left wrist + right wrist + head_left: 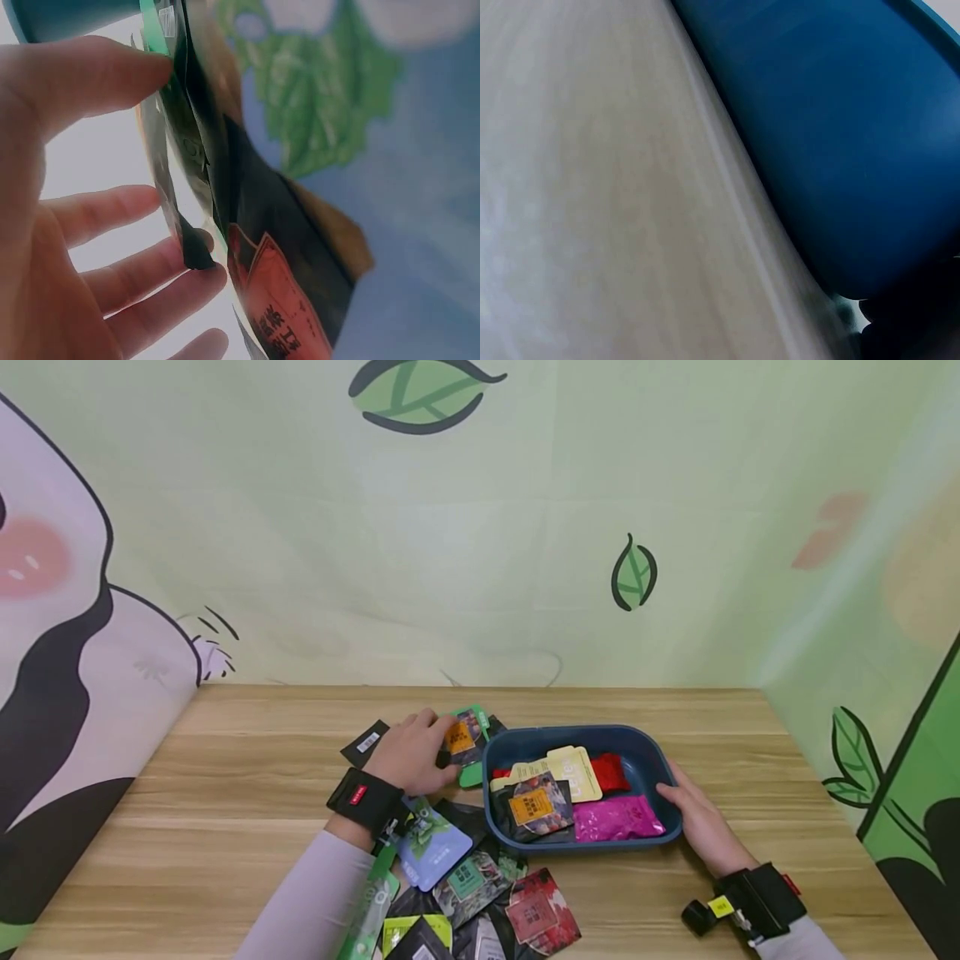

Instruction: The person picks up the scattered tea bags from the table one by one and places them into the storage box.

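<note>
In the head view my left hand (412,752) is at the bin's left side, thumb and fingers pinching the edge of a dark sachet with an orange label (462,737). The left wrist view shows the thumb (112,71) against packet edges seen side-on, with the other fingertips on the far side. My right hand (705,822) grips the right end of a blue plastic bin (585,846), thumb over the rim, fingers largely hidden outside. Inside lie a pink packet (618,819), a cream packet (573,774), a red packet (611,772) and another orange-labelled sachet (540,807).
Several sachets are heaped on the wooden table (225,793) left of and before the bin, among them a blue one (435,852), a red one (542,912) and a yellow-green one (442,929). A black sachet (366,742) lies behind my left hand. A printed cloth backdrop (465,568) stands behind.
</note>
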`<action>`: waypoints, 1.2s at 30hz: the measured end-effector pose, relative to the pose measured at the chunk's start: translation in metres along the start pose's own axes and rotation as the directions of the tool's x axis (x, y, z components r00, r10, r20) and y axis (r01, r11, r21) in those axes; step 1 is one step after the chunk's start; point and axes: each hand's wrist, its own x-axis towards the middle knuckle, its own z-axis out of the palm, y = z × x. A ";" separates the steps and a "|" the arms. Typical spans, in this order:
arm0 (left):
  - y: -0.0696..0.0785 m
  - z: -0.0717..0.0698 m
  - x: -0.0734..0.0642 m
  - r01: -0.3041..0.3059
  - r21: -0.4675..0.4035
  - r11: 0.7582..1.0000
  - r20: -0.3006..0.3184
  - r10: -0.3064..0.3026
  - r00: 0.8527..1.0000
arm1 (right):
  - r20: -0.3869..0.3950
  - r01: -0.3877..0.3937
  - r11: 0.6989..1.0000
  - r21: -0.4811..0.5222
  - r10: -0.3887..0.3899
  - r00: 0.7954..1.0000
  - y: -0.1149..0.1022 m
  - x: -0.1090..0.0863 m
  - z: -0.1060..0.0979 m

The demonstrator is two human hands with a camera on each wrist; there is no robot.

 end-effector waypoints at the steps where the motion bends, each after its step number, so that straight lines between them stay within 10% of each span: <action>1: 0.000 0.000 0.000 0.000 0.003 1.000 -0.004 0.000 1.000 | 0.001 0.001 1.000 0.001 -0.001 1.000 0.000 0.000 0.000; 18: 0.002 -0.030 -0.007 -0.055 -0.013 0.998 -0.128 0.053 0.990 | 0.004 0.019 1.000 0.015 -0.019 1.000 0.003 0.001 -0.001; 36: 0.061 -0.045 -0.023 -0.300 0.038 0.953 -0.227 0.301 0.926 | -0.009 0.004 1.000 0.002 -0.004 1.000 0.001 0.000 -0.001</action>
